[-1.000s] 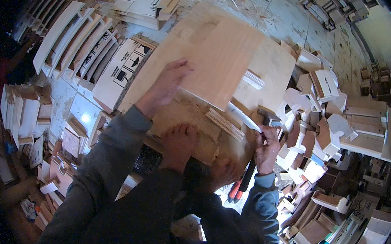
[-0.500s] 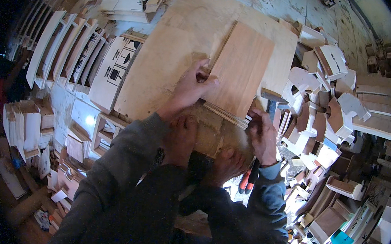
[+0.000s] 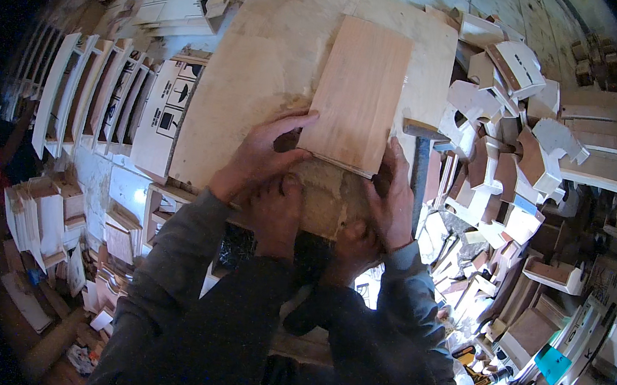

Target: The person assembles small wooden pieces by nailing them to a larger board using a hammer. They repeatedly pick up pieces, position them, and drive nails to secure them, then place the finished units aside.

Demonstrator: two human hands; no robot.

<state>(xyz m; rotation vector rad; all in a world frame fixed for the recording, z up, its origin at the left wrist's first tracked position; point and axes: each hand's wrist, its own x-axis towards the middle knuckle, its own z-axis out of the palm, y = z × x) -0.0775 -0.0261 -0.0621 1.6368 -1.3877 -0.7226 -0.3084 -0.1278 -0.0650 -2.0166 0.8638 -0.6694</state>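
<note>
Head view, clock read off the picture centre: panel (image 3: pixel 359 90) sits between 12 and 1, long way running roughly 12 to 6, over the big board (image 3: pixel 262 62). Thin pale layer shows along its near end; can't tell if it lies flat or sits on something. Left hand (image 3: pixel 264 155) at 10, thumb and fingers spread wide in a C, fingertips against the panel's left edge, thumb by the near-left corner; no closed grip. Right hand (image 3: pixel 393 201) at 3, fingers along the panel's right edge, thumb by the near-right corner; can't tell whether it pinches that corner or only rests there. Hammer (image 3: pixel 420 173) at 2, just right of right hand, head up, dark handle pointing to 6. Bare feet: left foot (image 3: pixel 275 208) at 8, partly behind left hand; right foot (image 3: pixel 357 245) between 4 and 5, both at the board's near edge. Cut parts (image 3: pixel 505 159) heaped between 2 and 3, beyond the hammer. Printed panel (image 3: pixel 161 115) at 10, left of the board; slatted stack (image 3: pixel 87 97) outside that. Teal piece (image 3: pixel 552 364) at 4, well apart from the hands.
</note>
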